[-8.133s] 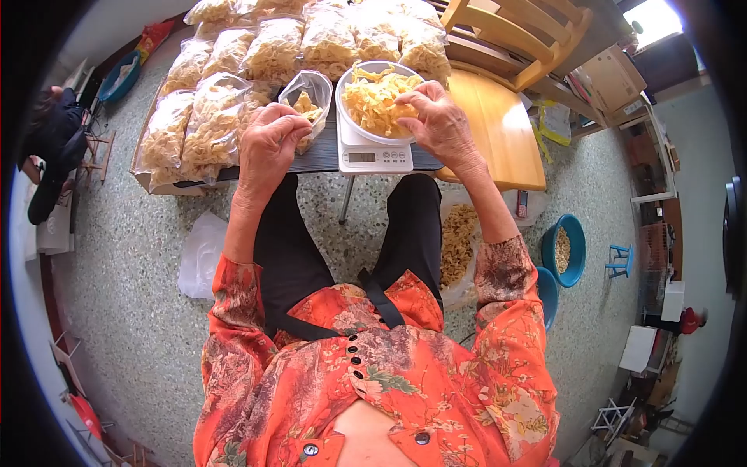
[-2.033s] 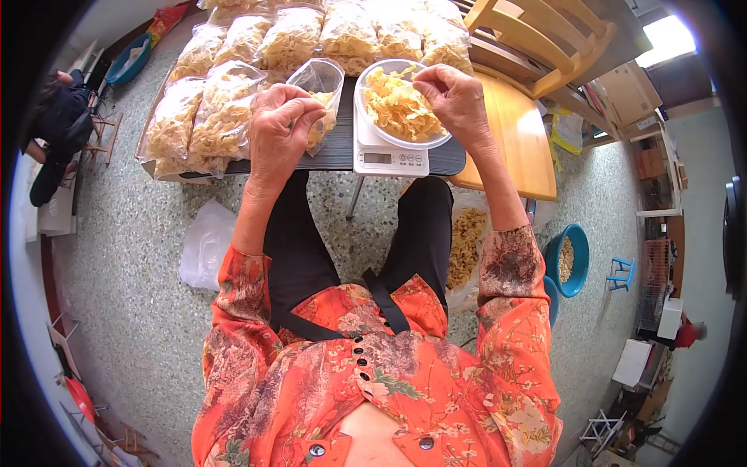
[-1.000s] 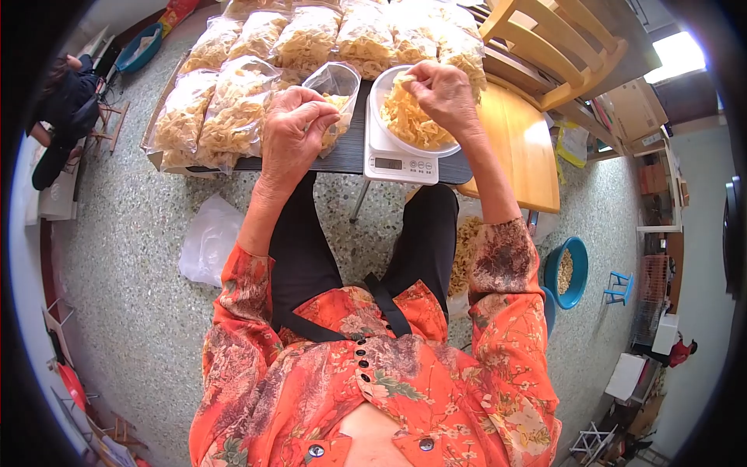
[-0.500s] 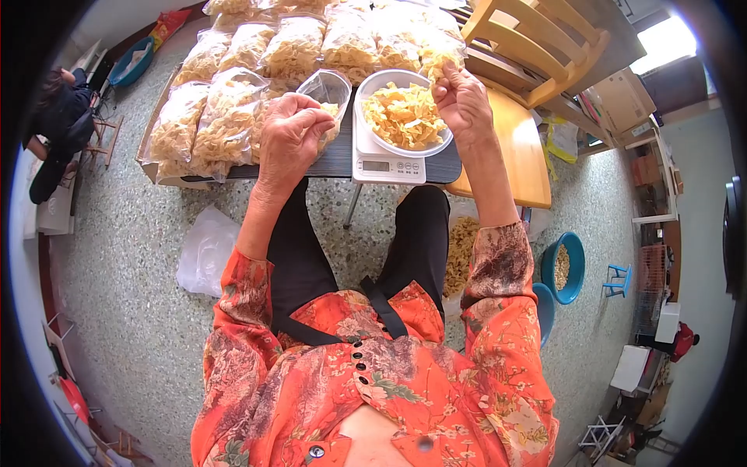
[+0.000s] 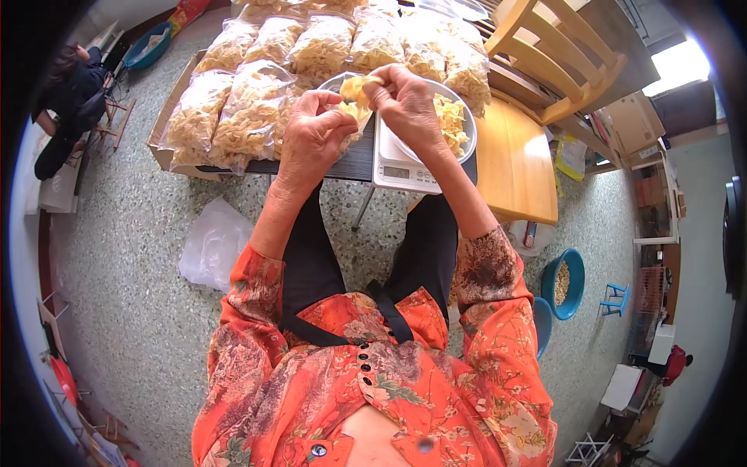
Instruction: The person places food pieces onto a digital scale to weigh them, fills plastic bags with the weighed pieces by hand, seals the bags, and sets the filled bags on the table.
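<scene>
Starting on the left, filled bags [image 5: 194,117] stand packed with pale, crinkled flakes; next comes the open clear bag [image 5: 361,126] on the table [image 5: 348,167], golden pieces showing inside, then the white bowl [image 5: 471,132] of yellow flakes on the scale [image 5: 397,175]. And here's the change! Half a second ago the right hand was out by the bowl's right rim; now it's swung left, its bunch of flakes [image 5: 355,87] up at the bag's mouth, while the left hand stays put. The left hand [image 5: 315,140] pinches the bag's edge, thumb against fingers; the right hand [image 5: 411,109], knuckles up, forearm angled across the bowl's near side, grips that bunch, fingertips just beside the left's.
</scene>
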The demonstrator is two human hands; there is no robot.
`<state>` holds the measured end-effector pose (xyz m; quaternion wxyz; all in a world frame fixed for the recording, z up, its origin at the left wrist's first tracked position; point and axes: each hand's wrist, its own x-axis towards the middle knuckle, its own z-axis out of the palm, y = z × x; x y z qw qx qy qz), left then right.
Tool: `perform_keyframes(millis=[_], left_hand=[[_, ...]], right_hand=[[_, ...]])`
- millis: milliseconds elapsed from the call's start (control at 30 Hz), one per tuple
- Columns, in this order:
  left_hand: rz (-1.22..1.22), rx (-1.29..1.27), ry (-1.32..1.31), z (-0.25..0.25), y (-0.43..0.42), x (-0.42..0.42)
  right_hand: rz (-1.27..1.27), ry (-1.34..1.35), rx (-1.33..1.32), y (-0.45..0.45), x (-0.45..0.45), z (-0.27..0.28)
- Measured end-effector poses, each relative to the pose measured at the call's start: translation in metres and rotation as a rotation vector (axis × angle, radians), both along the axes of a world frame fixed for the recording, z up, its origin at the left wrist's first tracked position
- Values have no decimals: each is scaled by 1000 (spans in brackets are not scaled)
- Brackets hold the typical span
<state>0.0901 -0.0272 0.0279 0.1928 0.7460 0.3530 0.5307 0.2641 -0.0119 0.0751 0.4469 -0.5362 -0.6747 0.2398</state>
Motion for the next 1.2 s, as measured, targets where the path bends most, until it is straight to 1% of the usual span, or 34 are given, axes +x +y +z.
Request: perform_keyframes(millis=[33, 67, 133, 167, 200, 267, 300, 333, 400, 433, 467, 533, 567, 600, 667, 700, 733, 800, 867, 933, 967, 1000, 1067, 1100, 1200], left_hand=[[2, -3, -1, 1, -1, 0], [1, -22, -27, 1, -2, 0], [-2, -45, -52, 0, -3, 2], [-1, 13, -46, -1, -2, 3], [0, 72, -39, -2, -1, 5], [-6, 91, -21, -4, -1, 5], [-7, 115, -3, -4, -1, 4], [-12, 114, -4, -4, -1, 2], [12, 14, -26, -5, -1, -5], [14, -42, -63, -7, -1, -7], [11, -45, -62, -8, -1, -6], [8, -39, -100, -7, -1, -4], [3, -40, -97, -7, 1, -3], [11, -32, -103, -7, 2, -1], [24, -18, -117, -8, 2, 2], [53, -40, -73, -9, 3, -2], [48, -39, -77, -10, 3, -6], [9, -126, -164, -10, 0, -12], [-6, -119, -189, -7, -4, -10], [2, -113, -129, -9, -2, -8], [11, -64, -106, -10, -1, -7], [9, -61, -109, -6, -2, -7], [-21, -43, -175, 2, -7, -6], [12, -67, -83, -2, -3, -5], [-37, -134, -130, -9, -2, -2]], right_hand=[[-19, -143, 70, 0, 0, 1], [-17, -145, 67, 2, -1, 2], [113, -384, 182, 6, -3, 6], [149, -474, 106, 9, -2, 10], [146, -474, 102, 11, -4, 12], [132, -718, 117, 17, -10, 14], [216, -699, 102, 20, -9, 13], [211, -700, 99, 22, -6, 13], [308, -407, -16, 26, 0, 10], [263, -239, -57, 28, -2, 6], [261, -237, -60, 28, -1, 2], [191, -515, 34, 18, -5, 11], [264, -831, 198, 10, -7, 17], [257, -828, 194, 13, -2, 14], [431, -580, 413, 23, 15, 5], [420, -483, 253, 17, 25, 21], [332, -230, 144, 11, 36, 26], [87, -228, 95, -1, 66, 45], [-71, -504, 119, -7, 99, 46], [-88, -522, 76, -16, 117, 41], [-94, -544, 69, -22, 123, 39], [-101, -568, 62, -26, 130, 35], [-111, -523, 53, -31, 139, 22], [-126, -559, 64, -32, 143, 17], [-135, -611, 67, -27, 145, 12]])
